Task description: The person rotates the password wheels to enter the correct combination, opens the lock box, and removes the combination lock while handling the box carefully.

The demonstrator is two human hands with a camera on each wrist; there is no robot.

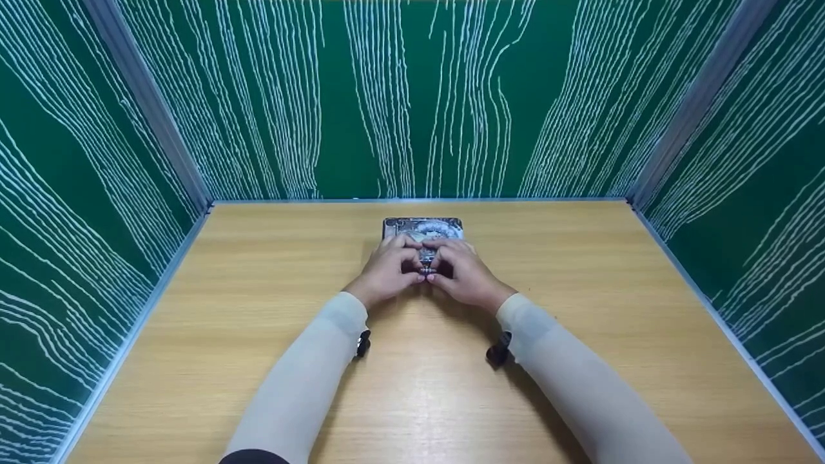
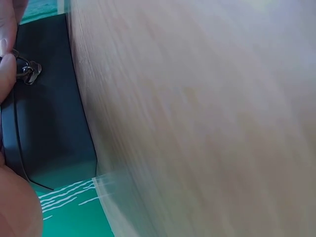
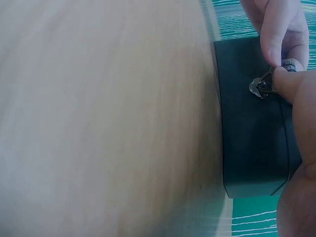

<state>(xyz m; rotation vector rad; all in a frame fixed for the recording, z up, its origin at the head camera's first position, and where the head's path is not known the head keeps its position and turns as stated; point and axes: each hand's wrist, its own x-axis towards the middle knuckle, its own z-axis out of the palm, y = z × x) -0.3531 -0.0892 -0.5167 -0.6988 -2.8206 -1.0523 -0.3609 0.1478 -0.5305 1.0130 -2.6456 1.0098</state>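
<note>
A small dark box (image 1: 428,227) with a patterned lid stands at the far middle of the table. On its front, a metal latch (image 3: 256,88) carries a small combination padlock (image 3: 290,65), whose number rings show in the right wrist view. My left hand (image 1: 388,267) pinches the padlock from the left, thumb at the front and fingers over the lid. From the other side my right hand (image 1: 467,274) pinches it too, the two thumbs nearly touching. In the left wrist view the latch (image 2: 33,73) shows, while fingers hide most of the padlock.
The box rests on a light wooden table (image 1: 425,399). Green walls (image 1: 548,129) with white wavy lines rise along the back and both sides, joined by grey corner posts (image 1: 151,96). Dark wrist devices (image 1: 498,351) hang under both pale sleeves (image 1: 303,374).
</note>
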